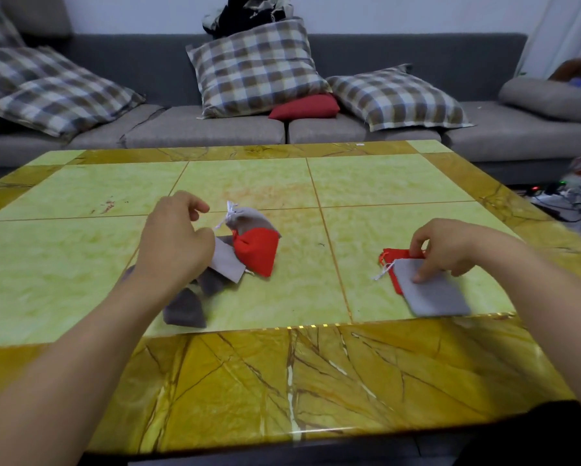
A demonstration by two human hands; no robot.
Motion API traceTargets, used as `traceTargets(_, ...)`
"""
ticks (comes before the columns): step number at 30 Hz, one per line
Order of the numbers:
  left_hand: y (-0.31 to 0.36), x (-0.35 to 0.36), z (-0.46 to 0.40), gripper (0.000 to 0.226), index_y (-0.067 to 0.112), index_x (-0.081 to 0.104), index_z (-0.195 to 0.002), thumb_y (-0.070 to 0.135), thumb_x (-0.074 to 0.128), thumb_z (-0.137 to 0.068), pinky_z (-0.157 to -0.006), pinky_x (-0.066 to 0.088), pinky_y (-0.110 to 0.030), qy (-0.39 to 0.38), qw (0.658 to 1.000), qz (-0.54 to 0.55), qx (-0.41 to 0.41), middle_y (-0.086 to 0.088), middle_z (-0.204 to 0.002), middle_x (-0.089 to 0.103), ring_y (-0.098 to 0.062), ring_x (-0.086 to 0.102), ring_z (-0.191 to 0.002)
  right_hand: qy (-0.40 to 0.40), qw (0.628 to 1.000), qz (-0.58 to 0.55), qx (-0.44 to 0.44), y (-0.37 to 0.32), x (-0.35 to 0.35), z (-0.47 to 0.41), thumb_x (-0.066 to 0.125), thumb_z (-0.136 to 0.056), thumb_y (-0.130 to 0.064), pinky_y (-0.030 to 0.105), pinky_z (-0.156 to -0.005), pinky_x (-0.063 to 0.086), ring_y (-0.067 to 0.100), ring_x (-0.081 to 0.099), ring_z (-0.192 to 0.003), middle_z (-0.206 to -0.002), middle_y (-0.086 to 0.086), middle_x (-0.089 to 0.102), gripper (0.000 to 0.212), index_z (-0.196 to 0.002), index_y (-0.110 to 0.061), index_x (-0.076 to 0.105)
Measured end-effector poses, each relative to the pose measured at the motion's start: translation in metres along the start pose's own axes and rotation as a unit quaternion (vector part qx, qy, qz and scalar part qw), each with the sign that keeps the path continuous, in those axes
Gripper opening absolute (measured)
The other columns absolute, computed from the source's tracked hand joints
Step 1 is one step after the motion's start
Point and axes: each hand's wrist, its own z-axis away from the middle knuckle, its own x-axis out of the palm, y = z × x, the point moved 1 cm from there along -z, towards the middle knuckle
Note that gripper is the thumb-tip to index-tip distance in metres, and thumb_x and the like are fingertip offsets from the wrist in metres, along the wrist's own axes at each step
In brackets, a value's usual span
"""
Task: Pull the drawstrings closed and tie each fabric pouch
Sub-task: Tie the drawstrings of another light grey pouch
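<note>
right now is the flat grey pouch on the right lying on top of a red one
Yes, the flat grey pouch lies over a red pouch, whose edge shows at its upper left, with the right hand touching it.

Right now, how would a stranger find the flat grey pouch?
Go to the table's near right part, where the right hand rests. Its finger presses the flat grey pouch, which lies on a red pouch. Unlike the left pile, it is unfilled.
</note>
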Motion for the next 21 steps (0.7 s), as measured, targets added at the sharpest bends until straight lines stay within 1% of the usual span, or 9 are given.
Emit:
traceTargets(2,0.015,0.001,0.007,0.022,0.016,0.059,-0.103,0.011,0.065,-0.082,-0.07,0.035,-0.028,0.046,0.996,0.017,0.069,-0.001,-0.097,0.055,-0.017,0.049,-0.079,0.007,0.999,0.029,-0.013,-0.003,0.002,-0.004,0.09,-0.068,-0.03,0.024,-0.053,0.047,0.016,0.058,-0.07,-0.093,0.004,0.067,0.03,-0.089,-0.018,0.072)
traceTargets(6,0.035,0.01,0.024,0.012,0.021,0.059,-0.091,0.024,0.067,-0.083,-0.063,0.042,-0.028,0.026,0.992,0.064,0.109,0.004,-0.087,0.058,-0.016,0.054,-0.075,0.026,0.995,0.028,-0.089,-0.011,-0.016,0.015,0.086,-0.073,-0.029,0.023,-0.053,0.039,0.013,0.055,-0.067,-0.073,-0.001,0.065,0.019,-0.074,-0.018,0.071)
traceTargets(9,0.051,0.013,0.036,0.029,0.026,0.061,-0.097,0.049,0.069,-0.082,-0.068,0.047,-0.021,-0.062,0.977,0.196,0.049,0.009,-0.096,0.063,-0.009,0.061,-0.085,0.073,0.971,-0.066,-0.219,-0.031,-0.029,0.049,0.079,-0.08,-0.022,0.018,-0.047,0.038,0.007,0.048,-0.052,-0.069,0.009,0.065,0.018,-0.072,-0.016,0.064)
traceTargets(11,0.062,0.014,0.042,0.05,0.031,0.06,-0.111,0.064,0.066,-0.074,-0.076,0.047,-0.015,-0.171,0.938,0.299,0.024,0.014,-0.109,0.064,-0.004,0.062,-0.098,0.058,0.938,-0.14,-0.313,-0.06,-0.023,0.07,0.075,-0.085,-0.02,0.018,-0.048,0.04,0.007,0.048,-0.053,-0.074,0.013,0.066,0.015,-0.078,-0.014,0.063)
traceTargets(13,0.068,0.015,0.048,0.048,0.031,0.062,-0.115,0.058,0.07,-0.075,-0.083,0.052,-0.02,-0.245,0.909,0.335,0.045,0.013,-0.112,0.067,-0.004,0.065,-0.102,0.027,0.897,-0.21,-0.389,-0.09,-0.005,0.08,0.07,-0.09,-0.016,0.024,-0.052,0.049,0.016,0.058,-0.058,-0.073,0.01,0.066,0.009,-0.085,-0.013,0.063)
traceTargets(15,0.07,0.016,0.051,0.024,0.024,0.069,-0.105,0.038,0.073,-0.085,-0.08,0.054,-0.027,-0.243,0.915,0.313,0.076,0.009,-0.1,0.072,-0.007,0.068,-0.094,0.02,0.871,-0.263,-0.414,-0.108,0.011,0.079,0.067,-0.092,-0.014,0.029,-0.052,0.052,0.024,0.06,-0.06,-0.074,0.013,0.067,0.003,-0.091,-0.012,0.065)
traceTargets(16,0.068,0.016,0.051,0.014,0.021,0.073,-0.099,0.031,0.071,-0.088,-0.076,0.054,-0.029,-0.223,0.923,0.305,0.075,0.008,-0.094,0.074,-0.007,0.068,-0.089,0.023,0.866,-0.284,-0.412,-0.112,0.015,0.077,0.068,-0.092,-0.013,0.027,-0.051,0.049,0.02,0.059,-0.058,-0.074,0.015,0.067,0.003,-0.094,-0.011,0.066)
traceTargets(19,0.062,0.015,0.046,0.009,0.016,0.077,-0.091,0.02,0.069,-0.09,-0.064,0.051,-0.016,-0.164,0.936,0.306,0.056,0.011,-0.081,0.073,0.005,0.064,-0.075,0.019,0.871,-0.319,-0.374,-0.109,0.017,0.068,0.073,-0.087,-0.014,0.025,-0.052,0.046,0.011,0.054,-0.054,-0.065,0.008,0.065,0.016,-0.101,-0.011,0.068)
traceTargets(21,0.06,0.012,0.041,0.008,0.015,0.077,-0.089,0.018,0.07,-0.089,-0.061,0.043,-0.007,-0.141,0.943,0.295,0.059,0.017,-0.077,0.071,0.011,0.062,-0.07,0.022,0.886,-0.311,-0.345,-0.103,0.015,0.065,0.073,-0.087,-0.017,0.026,-0.053,0.046,0.01,0.051,-0.052,-0.063,0.001,0.063,0.012,-0.098,-0.011,0.071)
